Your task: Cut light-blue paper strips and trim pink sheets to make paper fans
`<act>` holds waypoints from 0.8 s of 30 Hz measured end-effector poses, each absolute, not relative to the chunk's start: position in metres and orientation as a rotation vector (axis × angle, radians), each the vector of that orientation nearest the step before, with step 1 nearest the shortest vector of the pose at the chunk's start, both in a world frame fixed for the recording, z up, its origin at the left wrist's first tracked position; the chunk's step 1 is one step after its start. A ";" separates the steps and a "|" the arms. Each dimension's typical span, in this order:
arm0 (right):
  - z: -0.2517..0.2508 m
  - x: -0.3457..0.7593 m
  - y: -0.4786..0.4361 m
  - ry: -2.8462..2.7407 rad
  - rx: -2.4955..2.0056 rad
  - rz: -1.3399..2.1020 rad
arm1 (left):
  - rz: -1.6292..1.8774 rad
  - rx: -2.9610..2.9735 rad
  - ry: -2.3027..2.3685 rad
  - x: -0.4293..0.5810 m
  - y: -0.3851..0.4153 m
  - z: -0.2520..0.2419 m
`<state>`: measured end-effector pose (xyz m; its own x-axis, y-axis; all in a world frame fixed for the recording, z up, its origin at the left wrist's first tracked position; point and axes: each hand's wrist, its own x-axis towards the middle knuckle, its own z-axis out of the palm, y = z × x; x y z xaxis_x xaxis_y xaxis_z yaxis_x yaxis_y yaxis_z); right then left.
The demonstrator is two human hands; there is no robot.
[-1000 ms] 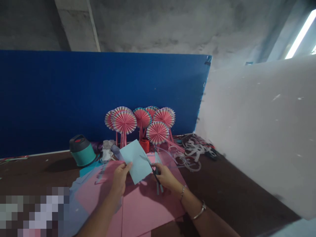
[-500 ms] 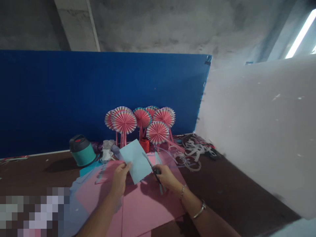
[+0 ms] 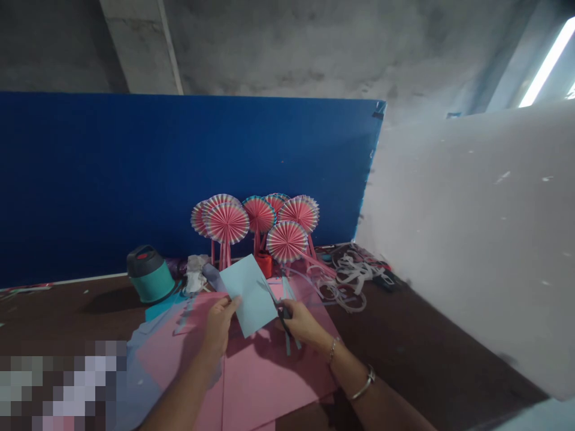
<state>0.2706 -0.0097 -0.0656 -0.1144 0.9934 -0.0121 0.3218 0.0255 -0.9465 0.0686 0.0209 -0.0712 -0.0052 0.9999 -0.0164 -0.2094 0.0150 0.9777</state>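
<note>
While the left grip (image 3: 218,326) pinches a pale blue paper sheet (image 3: 248,296), the right grip (image 3: 303,323) closes narrowly around dark scissors (image 3: 283,314) at the sheet's edge.

Pale blue paper card (image 3: 248,296), pink-striped fans (image 3: 227,222)

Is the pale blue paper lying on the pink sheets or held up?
Held up: the left hand grips the paper above the pink sheets.
</note>
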 end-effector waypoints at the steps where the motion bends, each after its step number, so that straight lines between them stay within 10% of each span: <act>1: -0.068 0.271 -0.009 -1.527 -1.365 1.122 | 1.294 1.063 1.063 0.069 0.021 -0.071; 24: -0.067 0.267 -0.010 -1.245 -0.883 1.252 | 1.158 1.096 0.994 0.074 0.017 -0.067</act>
